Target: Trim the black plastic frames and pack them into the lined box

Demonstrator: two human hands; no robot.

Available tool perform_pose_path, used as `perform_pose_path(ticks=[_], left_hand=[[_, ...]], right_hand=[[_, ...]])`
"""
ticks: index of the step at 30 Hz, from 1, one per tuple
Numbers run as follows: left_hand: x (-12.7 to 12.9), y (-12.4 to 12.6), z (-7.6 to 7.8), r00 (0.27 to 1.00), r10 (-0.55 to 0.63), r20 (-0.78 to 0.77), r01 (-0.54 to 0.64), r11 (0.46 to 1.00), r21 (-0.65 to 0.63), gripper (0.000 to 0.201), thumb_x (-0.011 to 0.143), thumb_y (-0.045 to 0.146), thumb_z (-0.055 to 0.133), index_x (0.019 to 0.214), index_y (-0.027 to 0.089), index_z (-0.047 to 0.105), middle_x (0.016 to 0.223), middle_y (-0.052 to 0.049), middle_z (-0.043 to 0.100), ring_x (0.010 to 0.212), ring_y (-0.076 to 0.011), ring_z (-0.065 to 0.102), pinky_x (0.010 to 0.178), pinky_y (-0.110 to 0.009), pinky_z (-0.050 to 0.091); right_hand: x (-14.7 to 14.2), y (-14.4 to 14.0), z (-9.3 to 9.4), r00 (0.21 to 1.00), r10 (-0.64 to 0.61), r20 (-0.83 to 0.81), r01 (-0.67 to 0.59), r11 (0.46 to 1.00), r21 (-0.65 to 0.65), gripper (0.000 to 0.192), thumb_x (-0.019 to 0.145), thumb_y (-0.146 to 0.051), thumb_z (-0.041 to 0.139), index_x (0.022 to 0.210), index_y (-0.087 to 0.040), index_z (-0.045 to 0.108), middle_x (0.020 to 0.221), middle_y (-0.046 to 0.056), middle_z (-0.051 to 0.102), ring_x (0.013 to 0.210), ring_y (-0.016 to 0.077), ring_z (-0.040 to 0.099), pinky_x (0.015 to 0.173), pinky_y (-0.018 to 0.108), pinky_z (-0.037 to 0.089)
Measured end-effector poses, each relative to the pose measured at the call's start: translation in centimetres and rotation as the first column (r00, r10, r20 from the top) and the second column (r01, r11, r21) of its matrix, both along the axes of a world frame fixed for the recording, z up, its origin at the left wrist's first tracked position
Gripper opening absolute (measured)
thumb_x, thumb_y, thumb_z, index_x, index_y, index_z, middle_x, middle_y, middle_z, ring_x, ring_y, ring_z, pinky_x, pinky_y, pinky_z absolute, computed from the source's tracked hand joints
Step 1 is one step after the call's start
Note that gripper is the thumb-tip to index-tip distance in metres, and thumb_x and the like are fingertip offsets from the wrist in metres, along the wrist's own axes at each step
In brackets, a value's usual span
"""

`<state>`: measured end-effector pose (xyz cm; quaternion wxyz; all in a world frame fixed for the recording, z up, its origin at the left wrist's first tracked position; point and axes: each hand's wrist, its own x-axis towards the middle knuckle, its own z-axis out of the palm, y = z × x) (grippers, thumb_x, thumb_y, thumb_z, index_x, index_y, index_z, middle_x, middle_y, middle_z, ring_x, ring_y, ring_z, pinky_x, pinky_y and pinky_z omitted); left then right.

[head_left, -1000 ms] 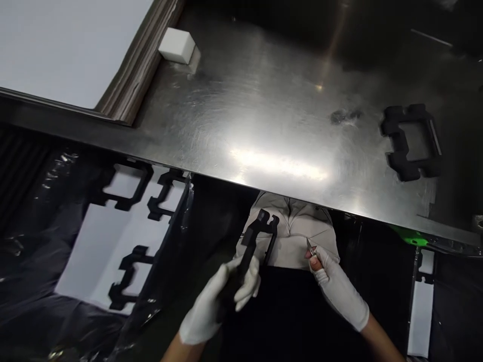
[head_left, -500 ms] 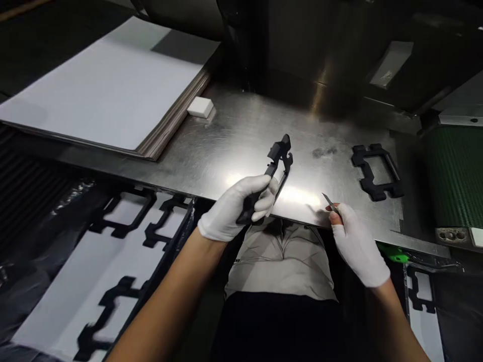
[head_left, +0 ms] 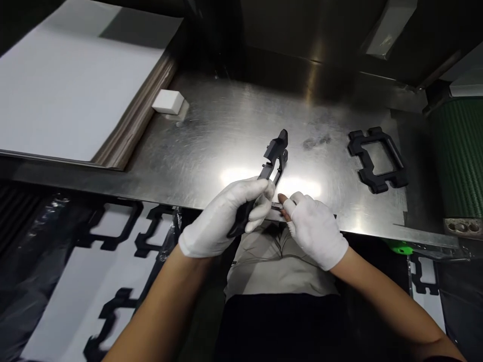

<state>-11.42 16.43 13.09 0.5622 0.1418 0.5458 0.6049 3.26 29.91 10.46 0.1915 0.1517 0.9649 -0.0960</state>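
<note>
Blade (head_left: 276, 206) and right hand (head_left: 316, 229) have come in beside the left hand (head_left: 232, 211); half a second ago they stood well apart, the blade tip pointing up. Right thumb and finger pinch the blade, now lying roughly level by the frame (head_left: 277, 147); whether it touches the frame cannot be told. The left hand still grips the frame, fingers wrapped round its lower end, tilted over the near edge of the table (head_left: 211, 136). The second frame (head_left: 367, 163) stays flat on the table at right, the block (head_left: 168, 102) beside the stack (head_left: 75, 85).
</note>
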Motion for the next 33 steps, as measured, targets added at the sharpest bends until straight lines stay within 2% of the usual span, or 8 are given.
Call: perform_pose_path(ticks=[7,17,22,25,27,29,31,33], left_hand=[[0.0,0.0,-0.2,0.999,-0.015,-0.049,0.016,1.000,0.013,0.040,0.114,0.050,0.064,0.088,0.022,0.071,0.056,0.004,0.043,0.052,-0.0132,0.038,0.059,-0.029,0.045],[0.2,-0.3,-0.1,1.000,0.026,-0.003,-0.026,1.000,-0.002,0.036,0.112,0.051,0.066,0.092,0.021,0.071,0.058,0.005,0.042,0.053,-0.0129,0.039,0.058,-0.028,0.044],[-0.3,-1.6,-1.7,0.987,0.142,0.074,-0.150,0.982,0.115,0.041,0.106,0.060,0.076,0.095,0.020,0.073,0.054,0.010,0.038,0.046,-0.0117,0.040,0.062,-0.032,0.048],[0.3,-3.4,-3.4,0.966,0.194,0.173,-0.232,0.944,0.236,0.044,0.102,0.065,0.077,0.095,0.022,0.073,0.050,0.012,0.036,0.039,-0.0121,0.039,0.063,-0.034,0.048],[1.5,-4.8,-4.8,0.946,0.178,0.272,-0.264,0.908,0.324,0.046,0.101,0.069,0.074,0.092,0.024,0.069,0.044,0.015,0.028,0.032,-0.0121,0.033,0.060,-0.035,0.046],[3.0,-6.3,-6.1,0.930,0.143,0.338,-0.272,0.886,0.375,0.049,0.098,0.074,0.071,0.088,0.026,0.063,0.040,0.016,0.022,0.028,-0.0135,0.032,0.059,-0.036,0.044],[4.5,-7.8,-7.0,0.929,0.177,0.327,-0.290,0.894,0.341,0.053,0.095,0.079,0.070,0.089,0.027,0.061,0.041,0.013,0.030,0.033,-0.0167,0.042,0.062,-0.038,0.046],[5.5,-9.2,-7.4,0.939,0.284,0.194,-0.325,0.917,0.230,0.053,0.096,0.078,0.071,0.095,0.026,0.062,0.054,0.007,0.050,0.050,-0.0213,0.059,0.070,-0.040,0.051]], right_hand=[[-0.5,2.0,-0.7,0.997,-0.045,-0.063,0.047,0.999,0.027,0.044,0.131,-0.034,0.041,0.157,-0.022,0.075,0.128,0.013,0.078,0.099,0.0237,0.074,0.069,0.031,0.047],[0.7,4.4,-1.1,0.941,-0.293,-0.167,0.307,0.950,0.062,0.044,0.128,-0.032,0.042,0.143,-0.021,0.082,0.121,0.015,0.077,0.087,0.0261,0.069,0.071,0.036,0.050],[0.7,5.4,-2.5,0.894,-0.327,-0.306,0.341,0.940,-0.009,0.037,0.123,-0.022,0.051,0.148,-0.016,0.078,0.138,0.019,0.078,0.111,0.0319,0.073,0.092,0.041,0.060],[1.0,4.6,-2.3,0.811,-0.361,-0.460,0.298,0.932,-0.206,0.043,0.120,-0.025,0.057,0.159,-0.016,0.072,0.150,0.021,0.076,0.131,0.0372,0.072,0.114,0.051,0.061],[1.6,3.4,-1.8,0.770,-0.470,-0.431,0.206,0.823,-0.530,0.048,0.121,-0.041,0.057,0.162,-0.019,0.069,0.146,0.018,0.078,0.134,0.0366,0.074,0.119,0.054,0.061],[2.4,1.9,-1.5,0.816,-0.529,-0.234,0.084,0.509,-0.856,0.054,0.120,-0.061,0.058,0.157,-0.022,0.070,0.131,0.014,0.083,0.125,0.0328,0.079,0.115,0.051,0.064],[3.2,0.5,-1.5,0.875,-0.484,-0.015,0.073,0.162,-0.984,0.057,0.116,-0.074,0.064,0.141,-0.024,0.073,0.110,0.008,0.085,0.108,0.0288,0.082,0.105,0.045,0.067],[3.9,-0.8,-2.0,0.877,-0.467,0.116,0.121,-0.020,-0.992,0.057,0.110,-0.080,0.073,0.123,-0.025,0.073,0.093,0.004,0.082,0.091,0.0262,0.081,0.093,0.041,0.068]])
